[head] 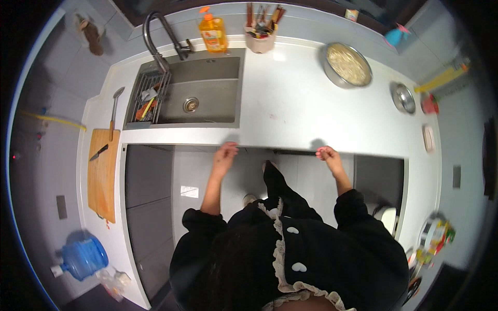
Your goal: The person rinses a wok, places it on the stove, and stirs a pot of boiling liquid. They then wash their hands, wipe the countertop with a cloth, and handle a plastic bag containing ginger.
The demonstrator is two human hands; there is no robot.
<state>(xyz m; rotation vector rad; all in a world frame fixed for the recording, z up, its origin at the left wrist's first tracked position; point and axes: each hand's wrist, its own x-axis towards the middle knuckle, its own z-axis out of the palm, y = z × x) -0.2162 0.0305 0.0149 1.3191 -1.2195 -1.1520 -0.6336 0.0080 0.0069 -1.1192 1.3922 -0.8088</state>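
Note:
My left hand (226, 154) hovers at the counter's front edge, just below the sink's near right corner. Nothing shows in it, and its fingers are loosely bent. Farther right, my right hand (329, 156) is also by the edge, its fingers slightly curled and holding nothing visible. Between and beyond the hands stretches the white countertop (284, 97), with a few faint reddish specks. The stainless-steel sink (210, 95) lies ahead of my left hand. A metal bowl (342, 83) of pale strips in cloudy liquid stands at the back right.
A drying rack (149, 99) holds items in the sink's left side, under a faucet (149, 35). A detergent bottle (214, 37) and utensil holder (260, 41) stand behind. Leftward, a knife (99, 152) rests on a wooden cutting board (102, 179). A small metal bowl (404, 98) sits right.

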